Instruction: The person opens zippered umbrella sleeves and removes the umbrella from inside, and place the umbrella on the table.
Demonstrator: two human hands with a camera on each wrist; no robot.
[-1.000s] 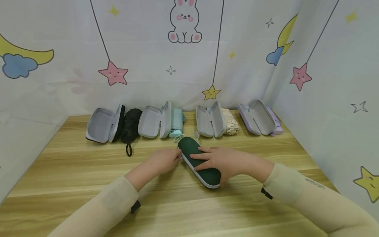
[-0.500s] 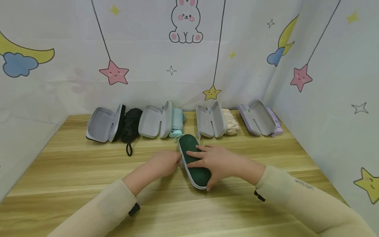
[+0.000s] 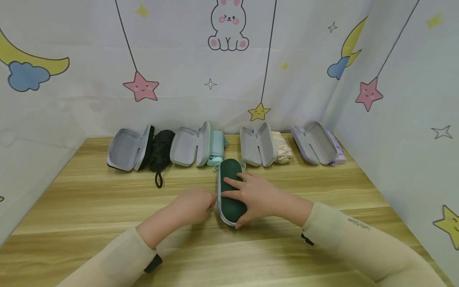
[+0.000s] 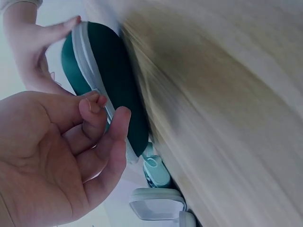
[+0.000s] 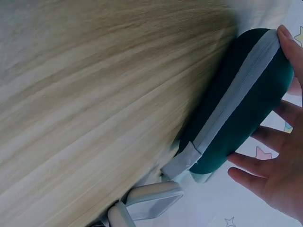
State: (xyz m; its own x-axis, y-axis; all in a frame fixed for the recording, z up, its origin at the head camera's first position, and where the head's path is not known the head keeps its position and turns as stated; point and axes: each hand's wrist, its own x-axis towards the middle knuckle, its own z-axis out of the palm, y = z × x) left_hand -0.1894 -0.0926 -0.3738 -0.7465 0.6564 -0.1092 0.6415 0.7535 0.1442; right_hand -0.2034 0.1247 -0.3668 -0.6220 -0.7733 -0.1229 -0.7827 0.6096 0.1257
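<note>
A dark green zip case (image 3: 232, 199) with a pale zip band stands shut on the table, its length pointing away from me. My left hand (image 3: 195, 205) is at its left side; in the left wrist view the thumb and index finger pinch a small zip pull (image 4: 96, 91) on the band. My right hand (image 3: 259, 195) holds the case, fingers spread over the top and thumb at the near right end. In the right wrist view the far end shows a pale grey tab (image 5: 182, 161) across the band. The left fingertips partly hide the zip pull.
Along the back stand open grey-lined cases: one black (image 3: 125, 150), two pale ones (image 3: 184, 147) (image 3: 251, 147), one lilac (image 3: 319, 143). Beside them lie folded umbrellas, black (image 3: 161, 151), light blue (image 3: 216, 145) and cream (image 3: 282, 148), and a lilac bundle (image 3: 336, 147). A printed curtain (image 3: 179, 59) hangs behind.
The green case has turned from a slant to nearly straight, its near end swinging left with my right hand. My left hand has slid nearer along its left side.
</note>
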